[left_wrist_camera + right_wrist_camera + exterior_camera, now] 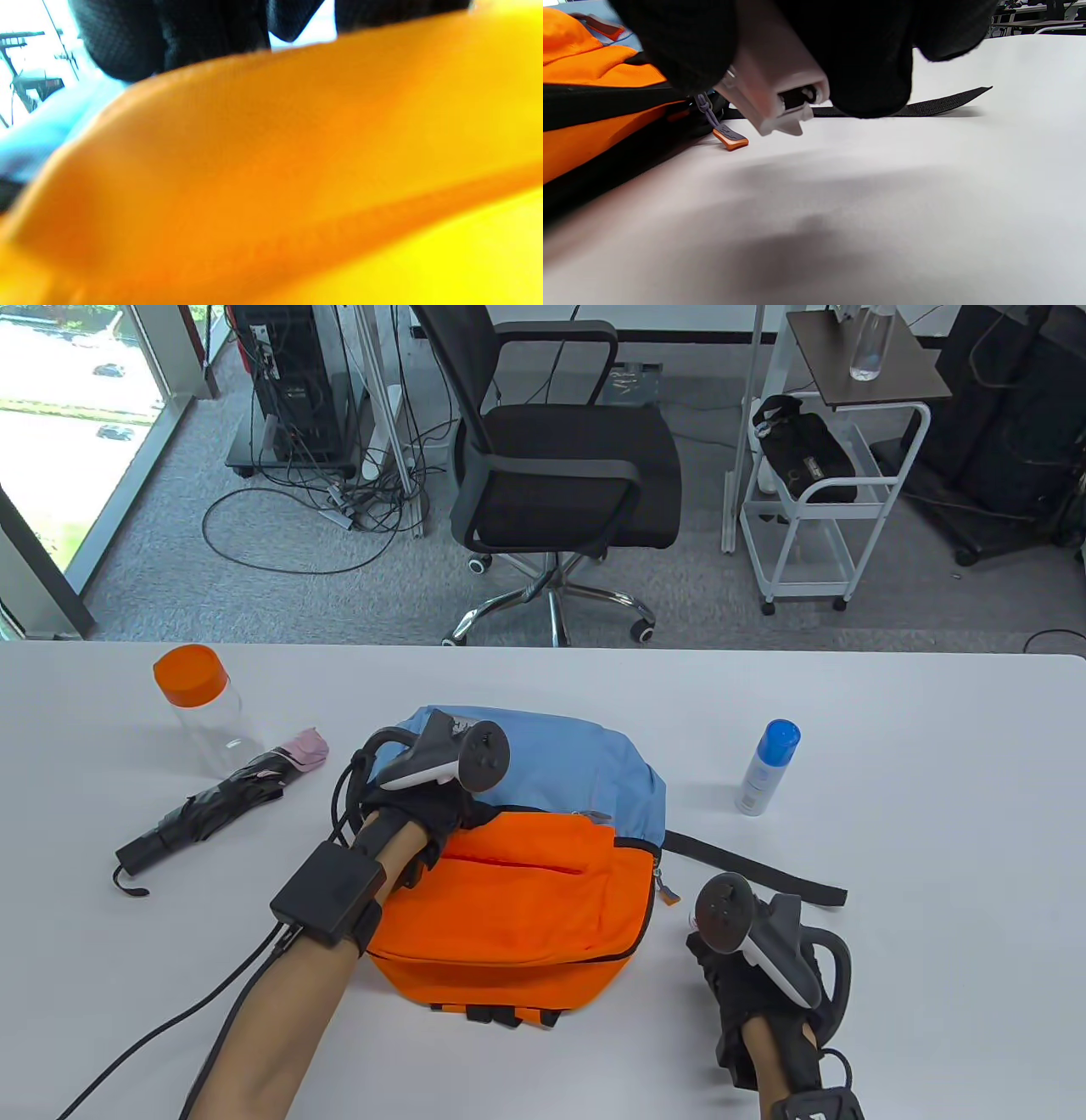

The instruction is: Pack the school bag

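An orange and blue backpack (517, 899) lies flat in the middle of the white table (933, 814). My left hand (441, 814) rests on it where the blue top meets the orange pocket. In the left wrist view my fingers (203, 38) hang behind a fold of orange fabric (297, 161), and their grip is hidden. My right hand (721, 976) lies curled on the table just right of the bag. Its fingers (865, 63) curl around a pale plastic piece (772, 97) that I cannot identify. An orange zip pull (729, 140) hangs at the bag's edge beside them.
A clear bottle with an orange lid (199, 704) stands at the back left. A folded black and pink umbrella (212, 806) lies beside it. A white spray bottle with a blue cap (768, 768) stands to the right. A black strap (755, 875) trails right from the bag.
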`<state>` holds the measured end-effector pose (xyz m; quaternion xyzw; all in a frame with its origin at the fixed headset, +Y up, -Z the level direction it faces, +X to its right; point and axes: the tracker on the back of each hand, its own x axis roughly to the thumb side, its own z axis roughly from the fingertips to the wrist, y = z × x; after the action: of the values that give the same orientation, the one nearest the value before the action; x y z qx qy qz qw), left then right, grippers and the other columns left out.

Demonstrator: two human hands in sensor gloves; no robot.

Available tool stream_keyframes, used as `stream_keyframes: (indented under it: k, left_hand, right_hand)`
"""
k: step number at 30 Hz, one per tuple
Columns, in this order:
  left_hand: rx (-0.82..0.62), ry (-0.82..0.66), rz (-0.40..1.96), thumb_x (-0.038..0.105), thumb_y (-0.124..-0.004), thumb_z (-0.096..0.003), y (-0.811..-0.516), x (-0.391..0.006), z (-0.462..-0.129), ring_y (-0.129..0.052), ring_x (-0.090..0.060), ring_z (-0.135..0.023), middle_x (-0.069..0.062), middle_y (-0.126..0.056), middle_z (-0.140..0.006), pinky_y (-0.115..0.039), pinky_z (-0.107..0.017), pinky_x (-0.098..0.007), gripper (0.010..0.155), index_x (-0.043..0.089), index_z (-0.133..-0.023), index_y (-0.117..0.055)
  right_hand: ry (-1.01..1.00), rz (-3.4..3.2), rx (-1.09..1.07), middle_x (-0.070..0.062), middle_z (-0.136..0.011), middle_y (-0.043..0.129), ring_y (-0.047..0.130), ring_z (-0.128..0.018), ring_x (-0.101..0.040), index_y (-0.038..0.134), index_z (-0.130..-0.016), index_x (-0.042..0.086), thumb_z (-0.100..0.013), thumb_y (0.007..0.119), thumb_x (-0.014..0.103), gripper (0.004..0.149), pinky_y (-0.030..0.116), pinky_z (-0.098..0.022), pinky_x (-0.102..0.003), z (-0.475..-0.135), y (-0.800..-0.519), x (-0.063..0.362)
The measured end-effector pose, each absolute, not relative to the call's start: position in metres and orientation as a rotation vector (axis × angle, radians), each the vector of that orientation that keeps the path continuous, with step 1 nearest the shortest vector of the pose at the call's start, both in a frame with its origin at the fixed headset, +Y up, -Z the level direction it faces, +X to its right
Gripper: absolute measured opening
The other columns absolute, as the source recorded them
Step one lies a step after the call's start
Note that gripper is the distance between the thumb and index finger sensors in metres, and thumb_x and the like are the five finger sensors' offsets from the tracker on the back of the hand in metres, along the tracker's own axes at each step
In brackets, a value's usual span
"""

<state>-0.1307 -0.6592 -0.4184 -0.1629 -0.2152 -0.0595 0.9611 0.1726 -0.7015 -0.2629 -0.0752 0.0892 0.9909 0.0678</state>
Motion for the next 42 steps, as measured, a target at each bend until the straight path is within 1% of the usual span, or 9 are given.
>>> stream_keyframes:
  k: [6, 11, 17, 23, 28, 32, 35, 39, 42]
  left_hand:
    - [-0.261, -0.472, -0.143, 0.057, -0.078, -0.0376, -0.667, -0.131, -0.411, -0.078, -0.046, -0.089, -0.022, -0.069, -0.108, -0.075, -0.064, -0.059, 0.100, 0.011, -0.119, -0.044]
    - [0.184, -0.650, -0.212, 0.034, -0.086, -0.0461, -0.666, -0.132, -0.399, -0.108, -0.027, -0.055, -0.009, -0.103, -0.073, -0.095, -0.042, -0.043, 0.047, 0.012, -0.087, -0.093]
    - [0.108, -0.626, -0.100, 0.033, -0.086, -0.0472, -0.626, -0.136, -0.403, -0.103, -0.028, -0.057, -0.011, -0.100, -0.072, -0.091, -0.047, -0.047, 0.045, 0.010, -0.085, -0.093]
    - [0.030, -0.687, -0.048, 0.033, -0.086, -0.0472, -0.611, -0.129, -0.411, -0.102, -0.028, -0.058, -0.010, -0.101, -0.071, -0.090, -0.048, -0.047, 0.044, 0.010, -0.085, -0.094]
    - [-0.074, -0.670, 0.091, 0.031, -0.086, -0.0482, -0.613, -0.140, -0.421, -0.101, -0.029, -0.058, -0.012, -0.100, -0.072, -0.089, -0.049, -0.048, 0.044, 0.009, -0.086, -0.093]
    - [-0.074, -0.660, 0.095, 0.032, -0.085, -0.0481, -0.615, -0.147, -0.425, -0.101, -0.028, -0.059, -0.011, -0.099, -0.072, -0.089, -0.049, -0.048, 0.045, 0.010, -0.086, -0.092]
    - [-0.066, -0.667, 0.103, 0.033, -0.085, -0.0481, -0.613, -0.145, -0.425, -0.101, -0.029, -0.059, -0.012, -0.099, -0.072, -0.089, -0.049, -0.048, 0.045, 0.010, -0.086, -0.092]
    - [-0.071, -0.658, 0.092, 0.033, -0.085, -0.0480, -0.614, -0.147, -0.430, -0.101, -0.028, -0.059, -0.011, -0.099, -0.073, -0.089, -0.050, -0.048, 0.045, 0.010, -0.086, -0.092]
    - [-0.072, -0.660, 0.129, 0.033, -0.085, -0.0480, -0.617, -0.148, -0.431, -0.100, -0.029, -0.059, -0.011, -0.099, -0.072, -0.089, -0.049, -0.048, 0.045, 0.010, -0.086, -0.092]
  right_hand:
    - [0.303, 3.000, -0.230, -0.014, -0.080, 0.088, 0.094, -0.065, -0.033, 0.071, -0.094, 0.010, -0.039, 0.082, 0.043, 0.065, 0.071, -0.061, -0.061, -0.262, -0.707, 0.173]
    - [0.278, 3.005, -0.222, -0.013, -0.080, 0.089, 0.095, -0.065, -0.033, 0.071, -0.094, 0.010, -0.039, 0.082, 0.044, 0.065, 0.071, -0.061, -0.061, -0.261, -0.699, 0.173]
    - [0.094, 2.959, -0.013, -0.014, -0.077, 0.090, 0.095, -0.061, -0.033, 0.071, -0.095, 0.012, -0.038, 0.081, 0.045, 0.067, 0.072, -0.060, -0.061, -0.261, -0.655, 0.143]
    - [-0.106, 2.959, 0.400, -0.009, -0.079, 0.088, 0.094, -0.061, -0.030, 0.064, -0.098, 0.012, -0.034, 0.084, 0.044, 0.074, 0.070, -0.063, -0.061, -0.303, -0.598, 0.039]
    - [-0.180, 2.946, 0.411, -0.007, -0.076, 0.084, 0.087, -0.066, -0.031, 0.061, -0.096, 0.012, -0.028, 0.084, 0.048, 0.081, 0.062, -0.066, -0.065, -0.360, -0.622, -0.013]
    - [0.265, 3.023, 0.143, -0.024, -0.100, 0.034, 0.042, -0.088, -0.051, 0.015, -0.102, 0.002, -0.035, 0.070, 0.061, 0.105, 0.032, -0.067, -0.078, -0.386, -0.656, -0.008]
    - [0.105, 3.145, 0.098, -0.021, -0.096, 0.052, 0.062, -0.081, -0.044, 0.032, -0.102, 0.004, -0.032, 0.069, 0.066, 0.101, 0.046, -0.067, -0.074, -0.390, -0.666, -0.005]
    - [0.428, 2.835, 0.218, -0.029, -0.103, 0.042, 0.057, -0.087, -0.050, 0.026, -0.107, -0.001, -0.035, 0.064, 0.067, 0.106, 0.046, -0.067, -0.075, -0.390, -0.672, 0.004]
    - [0.177, 2.825, -0.023, -0.022, -0.094, 0.069, 0.076, -0.077, -0.044, 0.054, -0.103, 0.005, -0.038, 0.072, 0.061, 0.087, 0.058, -0.064, -0.070, -0.394, -0.665, 0.016]
